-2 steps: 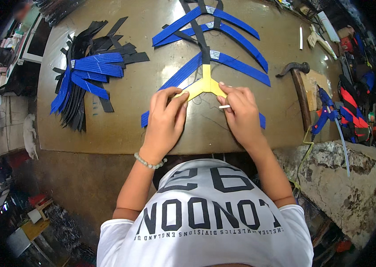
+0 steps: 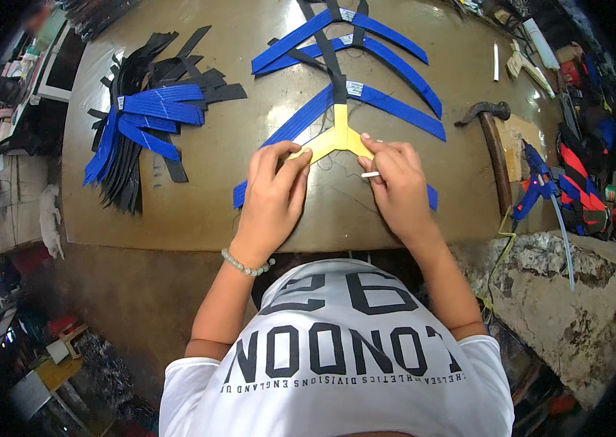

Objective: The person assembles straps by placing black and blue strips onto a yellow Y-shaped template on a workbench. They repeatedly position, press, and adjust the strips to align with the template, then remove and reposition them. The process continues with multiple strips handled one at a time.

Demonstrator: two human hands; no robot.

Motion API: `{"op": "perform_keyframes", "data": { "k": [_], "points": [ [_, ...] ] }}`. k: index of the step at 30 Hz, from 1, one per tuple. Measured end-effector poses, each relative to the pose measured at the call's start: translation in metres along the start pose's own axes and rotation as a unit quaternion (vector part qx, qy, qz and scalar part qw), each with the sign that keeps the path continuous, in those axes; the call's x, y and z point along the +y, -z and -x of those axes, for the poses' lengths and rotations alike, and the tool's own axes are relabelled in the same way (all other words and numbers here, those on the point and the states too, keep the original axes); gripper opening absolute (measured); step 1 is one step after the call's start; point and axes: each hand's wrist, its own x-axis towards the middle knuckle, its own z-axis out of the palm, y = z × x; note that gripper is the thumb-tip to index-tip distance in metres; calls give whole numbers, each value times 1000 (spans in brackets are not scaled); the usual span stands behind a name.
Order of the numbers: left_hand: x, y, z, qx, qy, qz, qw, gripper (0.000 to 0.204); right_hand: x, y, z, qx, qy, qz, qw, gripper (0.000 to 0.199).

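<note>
A yellow Y-shaped piece [image 2: 341, 137] lies flat on the table, its stem pointing away from me and meeting the end of a black strap [image 2: 339, 86]. My left hand [image 2: 270, 193] pinches its left arm between thumb and fingers. On the other side, my right hand [image 2: 404, 191] has closed fingers on the right arm, and a short white stick [image 2: 370, 174] pokes out from between them. Blue webbing straps [image 2: 404, 117] slant down on both sides, joined near a white label [image 2: 354, 89]. More blue strap ends [image 2: 239, 195] show beside my hands, partly hidden by them.
Further back lie more joined blue and black straps [image 2: 395, 65]. A bundle of blue and black strips [image 2: 151, 109] is at left. To the right are a hammer [image 2: 496, 146], a blue glue gun [image 2: 535, 182] and another white stick [image 2: 496, 62]. Loose dark threads [image 2: 348, 195] lie near my hands.
</note>
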Motion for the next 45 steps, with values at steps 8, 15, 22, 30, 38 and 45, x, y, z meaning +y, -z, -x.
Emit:
{"op": "perform_keyframes", "data": {
  "k": [8, 15, 22, 30, 38, 45],
  "points": [
    [50, -24, -22, -215, -17, -373, 903, 27, 4, 12, -2, -87, -1, -2, 996, 21],
    [66, -57, -41, -130, 21, -463, 876, 38, 13, 58, 8, 12, -347, -121, 930, 32],
    [73, -71, -39, -109, 42, -441, 890, 69, 6, 47, 30, 8, -153, -8, 988, 11],
    [73, -78, -40, -112, 72, -425, 895, 94, -9, 47, 27, -28, -98, 110, 989, 12],
    [75, -78, -40, -97, 115, -381, 912, 96, 17, 41, -27, 3, -69, 2, 998, 11],
    [74, -77, -42, -136, 71, -452, 879, 97, 38, -10, -91, -112, 109, -52, 986, 19]
  ]
}}
